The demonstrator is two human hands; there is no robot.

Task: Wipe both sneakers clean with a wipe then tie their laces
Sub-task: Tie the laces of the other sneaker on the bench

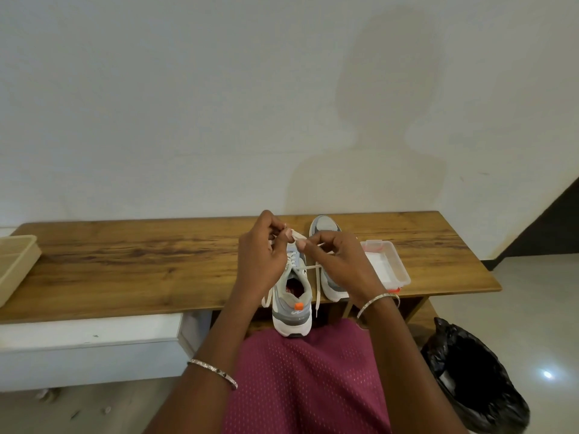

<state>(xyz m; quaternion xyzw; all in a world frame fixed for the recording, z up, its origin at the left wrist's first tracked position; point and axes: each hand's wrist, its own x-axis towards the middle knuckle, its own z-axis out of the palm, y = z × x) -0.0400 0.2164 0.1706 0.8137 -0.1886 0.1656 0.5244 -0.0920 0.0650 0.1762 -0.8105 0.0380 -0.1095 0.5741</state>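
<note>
Both hands — left hand (261,256), right hand (336,261) — pinch the laces (296,235) above the near sneaker (291,296); loosen either pinch and the loop could slip out — no bow.

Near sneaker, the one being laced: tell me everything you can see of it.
The near sneaker is white and grey with a thick white sole and an orange tab at the heel. It stands upright on the bench, toe to the wall, heel jutting over the front edge, close beside the other sneaker. Its mouth is open, showing a red-printed insole. The left hand and right hand pinch its cream laces above the tongue; loose ends hang down both sides.
</note>
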